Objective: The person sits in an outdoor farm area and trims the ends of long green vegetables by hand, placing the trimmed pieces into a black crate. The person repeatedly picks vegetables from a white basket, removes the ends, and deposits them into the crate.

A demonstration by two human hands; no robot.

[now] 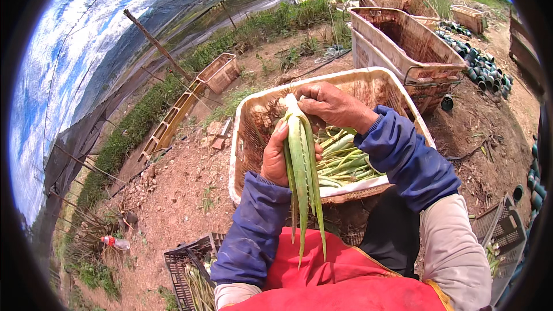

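Observation:
An aloe vera plant [301,155] hangs with its leaf tips down towards the red apron, its pale base and roots uppermost. My left hand [276,153] is wrapped around its leaves, thumb in front and fingertips showing at the far side. At the base, my right hand [330,106] has its fingers bent against the pale stem end; whether they pinch a part of it is hidden. Both hands are over a dirty white plastic crate [376,183], in which many more aloe plants [345,155] lie.
Stacked stained crates [406,62] stand beyond at the right, near a heap of dark green plant pots [479,65]. A black crate [181,268] with plants is at lower left, a grey crate [505,237] at lower right. A plastic bottle [116,242] lies on the soil.

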